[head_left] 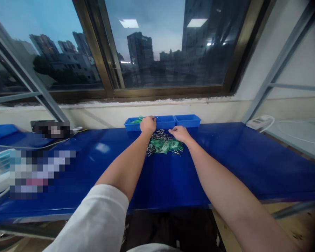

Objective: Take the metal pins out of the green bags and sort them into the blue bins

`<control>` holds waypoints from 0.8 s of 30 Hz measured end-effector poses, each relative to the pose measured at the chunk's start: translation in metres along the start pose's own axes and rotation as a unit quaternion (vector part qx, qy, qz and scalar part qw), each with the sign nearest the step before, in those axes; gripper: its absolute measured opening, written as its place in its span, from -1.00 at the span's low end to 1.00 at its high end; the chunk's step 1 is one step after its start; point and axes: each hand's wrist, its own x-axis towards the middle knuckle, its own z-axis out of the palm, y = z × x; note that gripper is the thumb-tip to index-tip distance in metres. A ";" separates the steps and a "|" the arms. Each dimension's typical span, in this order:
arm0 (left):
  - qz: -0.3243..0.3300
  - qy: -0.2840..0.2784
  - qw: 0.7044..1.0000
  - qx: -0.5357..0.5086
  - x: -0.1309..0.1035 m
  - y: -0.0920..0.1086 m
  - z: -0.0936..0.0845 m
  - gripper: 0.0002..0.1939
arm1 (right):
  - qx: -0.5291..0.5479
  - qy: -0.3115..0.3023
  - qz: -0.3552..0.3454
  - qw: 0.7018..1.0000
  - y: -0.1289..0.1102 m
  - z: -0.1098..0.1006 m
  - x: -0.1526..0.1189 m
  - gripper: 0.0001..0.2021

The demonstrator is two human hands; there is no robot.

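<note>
A pile of small dark and silvery metal pieces [160,135] lies on the blue table [170,182], with crumpled green plastic [162,145] among them. My left hand [148,125] is closed at the front of the left blue bin [166,121], above the pile's back left edge; a small thin piece shows at its fingertips. At the pile's right side, my right hand [179,133] has its fingers pinched together, and what they hold, if anything, is too small to make out. Some green material [137,120] sits in the left bin's left part.
A second blue bin [188,120] adjoins the first on its right. A white power strip [259,121] with a cable lies at the back right. On the left are a blue tray [1,131], a dark device [51,128], cables and blurred items. Metal frame posts stand on both sides.
</note>
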 end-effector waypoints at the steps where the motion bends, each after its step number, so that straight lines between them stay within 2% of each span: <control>1: -0.004 -0.006 1.000 0.006 0.002 0.001 0.001 -0.67 | 0.000 -0.003 0.002 1.000 -0.001 0.000 0.000 -0.68; 4: -0.006 -0.016 1.000 0.018 0.002 -0.001 0.004 -0.66 | -0.005 -0.009 0.007 1.000 -0.002 -0.001 -0.001 -0.67; 7: -0.006 0.006 1.000 0.005 -0.004 -0.008 0.007 -0.63 | -0.022 -0.012 0.018 1.000 -0.004 -0.004 -0.001 -0.67; 11: -0.001 0.026 0.999 -0.034 -0.014 -0.021 0.007 -0.64 | -0.082 0.011 0.104 0.991 -0.005 -0.015 -0.003 -0.70; 14: 0.003 -0.009 0.999 -0.045 -0.020 -0.029 0.006 -0.69 | -0.131 0.012 0.175 0.976 -0.008 -0.027 -0.004 -0.65; 17: 0.014 -0.058 0.998 -0.030 -0.027 -0.036 0.007 -0.73 | -0.145 -0.057 0.206 0.966 -0.012 -0.036 -0.005 -0.71; 20: 0.060 -0.062 0.996 -0.002 -0.035 -0.040 0.010 -0.68 | -0.155 -0.111 0.198 0.961 -0.015 -0.035 -0.005 -0.78; 24: 0.131 -0.082 0.987 0.034 -0.041 -0.040 0.012 -0.59 | -0.171 -0.121 0.146 0.967 -0.012 -0.025 -0.002 -0.79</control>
